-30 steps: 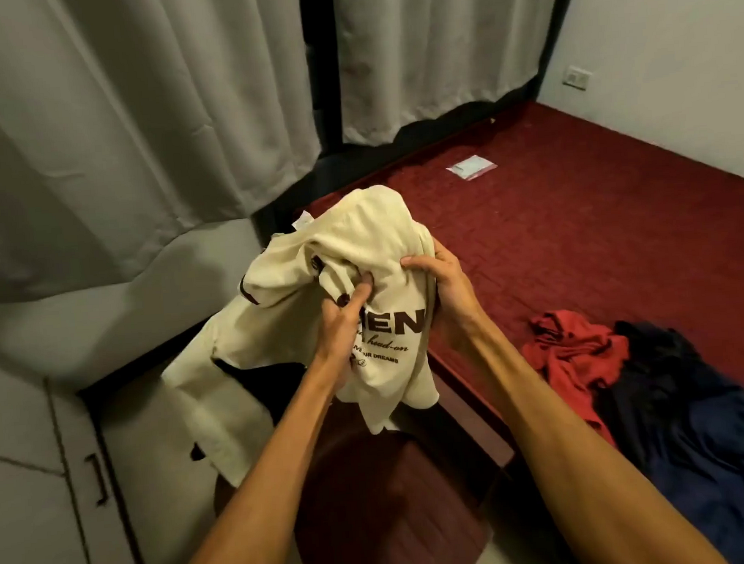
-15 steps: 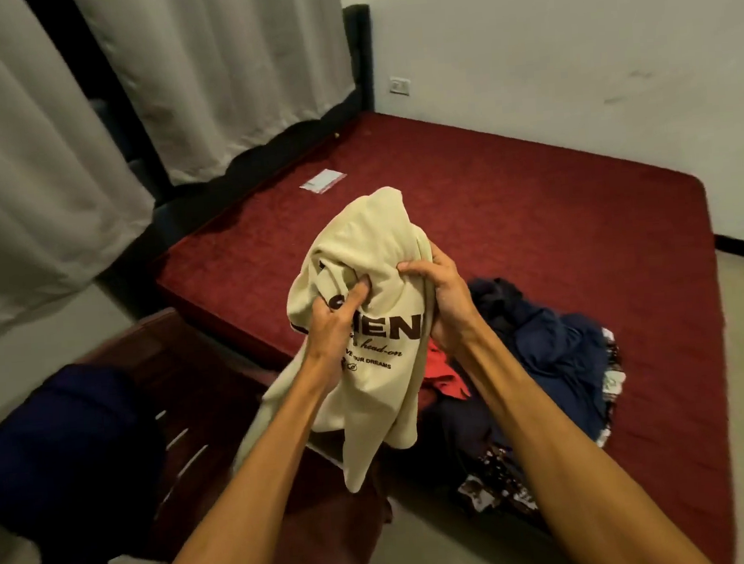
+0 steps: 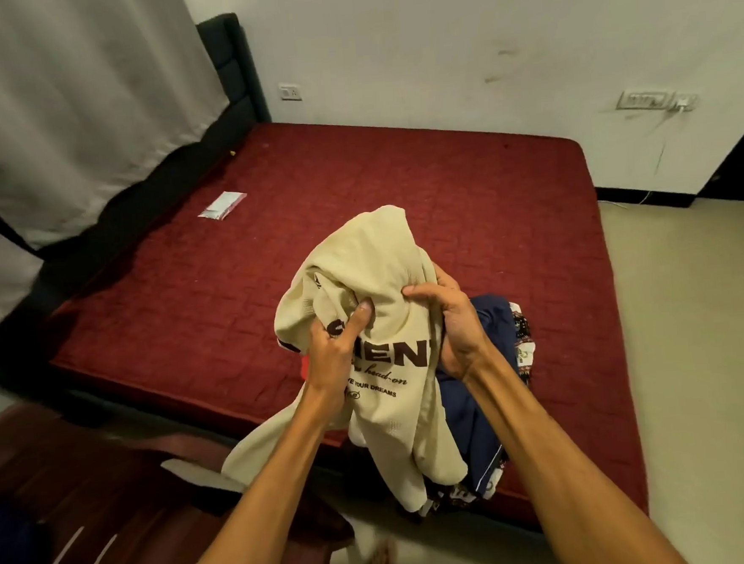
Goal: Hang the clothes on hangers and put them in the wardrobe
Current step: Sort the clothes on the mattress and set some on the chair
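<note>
A cream T-shirt [image 3: 374, 273] with dark printed lettering is bunched up in front of me, above the near edge of the bed. My left hand [image 3: 335, 350] grips its fabric from the left, thumb pushed into a fold. My right hand [image 3: 452, 320] grips the shirt's right side, fingers curled round the cloth. The shirt's lower part hangs down loosely between my forearms. Behind it lies a pile of clothes [image 3: 493, 405] on the bed, navy and patterned pieces, with a bit of red showing at the left. No hanger or wardrobe is in sight.
The dark red mattress [image 3: 356, 203] fills the middle, with a small plastic packet [image 3: 222, 205] on its far left. Grey curtains [image 3: 63, 105] hang at the left. A dark wooden piece of furniture [image 3: 90, 499] stands at the lower left. Bare floor [image 3: 696, 347] lies to the right.
My view has swung to the right, from the curtains toward the bed and wall. Both hands keep the same grip on the cream shirt, now held over the clothes pile.
</note>
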